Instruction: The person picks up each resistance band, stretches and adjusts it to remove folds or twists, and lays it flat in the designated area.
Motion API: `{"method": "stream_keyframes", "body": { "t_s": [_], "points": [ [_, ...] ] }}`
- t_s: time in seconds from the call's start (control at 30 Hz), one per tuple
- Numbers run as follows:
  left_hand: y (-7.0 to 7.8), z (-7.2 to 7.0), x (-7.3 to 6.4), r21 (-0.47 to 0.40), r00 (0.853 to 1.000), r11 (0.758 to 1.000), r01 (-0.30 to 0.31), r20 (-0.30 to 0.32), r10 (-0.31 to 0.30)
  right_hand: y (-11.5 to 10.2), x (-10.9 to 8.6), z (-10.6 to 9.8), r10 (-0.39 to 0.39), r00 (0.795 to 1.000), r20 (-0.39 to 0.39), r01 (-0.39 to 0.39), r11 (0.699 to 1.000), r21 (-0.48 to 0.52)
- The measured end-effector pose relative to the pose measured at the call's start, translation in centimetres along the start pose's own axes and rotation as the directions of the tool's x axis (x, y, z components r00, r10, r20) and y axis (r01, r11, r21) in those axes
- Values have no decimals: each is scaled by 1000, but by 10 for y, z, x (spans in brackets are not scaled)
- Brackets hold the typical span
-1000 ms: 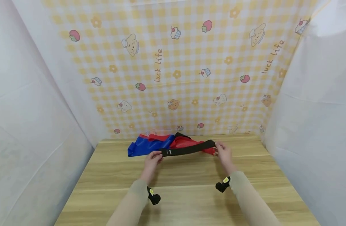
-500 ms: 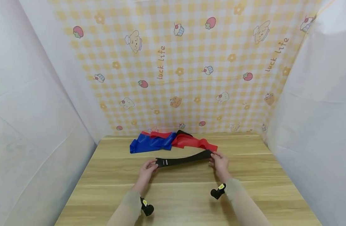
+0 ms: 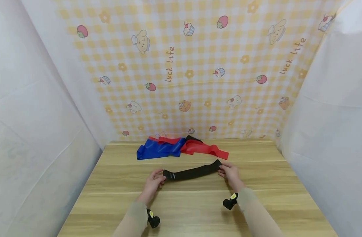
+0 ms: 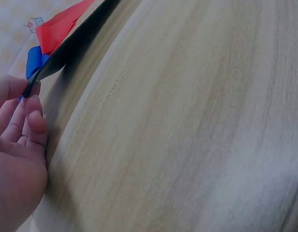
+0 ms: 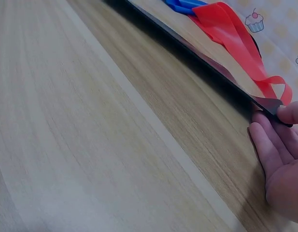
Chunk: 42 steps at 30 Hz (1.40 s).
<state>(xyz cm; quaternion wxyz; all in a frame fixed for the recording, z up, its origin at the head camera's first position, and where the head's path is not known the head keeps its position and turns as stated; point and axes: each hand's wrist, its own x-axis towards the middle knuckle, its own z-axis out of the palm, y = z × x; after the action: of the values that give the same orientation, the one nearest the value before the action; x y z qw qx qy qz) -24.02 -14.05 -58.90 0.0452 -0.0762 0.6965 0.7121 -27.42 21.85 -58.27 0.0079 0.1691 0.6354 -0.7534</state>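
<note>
A black resistance band (image 3: 192,172) with small white print near its left end stretches between both hands, low over the wooden table (image 3: 195,207). My left hand (image 3: 152,182) pinches its left end between thumb and fingers; the left wrist view shows the band (image 4: 81,50) running up and away from that pinch. At the other end, my right hand (image 3: 230,173) pinches the band's corner, thumb on top and fingers beneath, as the right wrist view shows. Behind the black band lie a blue band (image 3: 160,149) and a red band (image 3: 201,148), loosely heaped.
A bit of another black band (image 3: 192,138) peeks out behind the red one. The heap lies near the table's back edge, against a yellow checked cloth (image 3: 183,89). White sheets hang at the left (image 3: 36,115) and right (image 3: 325,125). Each wrist wears a small black camera.
Both hands have drawn the black band toward the table's front, away from the red and blue bands. The band also sits lower in the head view. The heap behind lies as before.
</note>
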Motion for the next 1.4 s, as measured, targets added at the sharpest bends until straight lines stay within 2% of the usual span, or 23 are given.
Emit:
{"method": "stream_keyframes", "body": {
  "t_s": [0.1,0.33,0.5,0.63,0.73,0.83,0.97,1.07,1.17,1.27,1.4],
  "points": [
    [1,1,0,36,1000,999,17,17,-17,-1,0,-2,13,1000,3,-13,1000,-20],
    [4,-3,-2,75,998,997,29,45,-32,-4,3,-2,39,997,63,-34,996,-83],
    [7,-11,0,117,990,993,8,136,-24,-9,10,0,46,992,120,-28,988,-151],
    [10,-20,-1,172,973,985,-14,231,-27,-19,14,5,11,984,179,27,978,-209],
    [13,-26,-5,244,956,968,-60,293,-15,-28,18,11,-6,978,210,62,963,-264],
    [19,-30,-10,307,939,945,-111,344,-2,-38,21,18,-12,976,217,88,934,-346],
    [28,-35,-18,349,914,924,-158,405,3,-49,23,28,-45,975,216,139,885,-443],
    [34,-38,-23,359,896,915,-186,443,8,-57,23,35,-57,974,217,157,865,-477],
    [37,-43,-27,375,880,901,-219,475,16,-62,22,44,-34,973,229,143,868,-476],
    [38,-49,-30,379,864,894,-239,504,18,-65,24,54,-1,969,249,115,889,-443],
    [37,-54,-34,390,850,888,-243,527,1,-67,26,68,36,965,259,71,918,-390]
  ]
}}
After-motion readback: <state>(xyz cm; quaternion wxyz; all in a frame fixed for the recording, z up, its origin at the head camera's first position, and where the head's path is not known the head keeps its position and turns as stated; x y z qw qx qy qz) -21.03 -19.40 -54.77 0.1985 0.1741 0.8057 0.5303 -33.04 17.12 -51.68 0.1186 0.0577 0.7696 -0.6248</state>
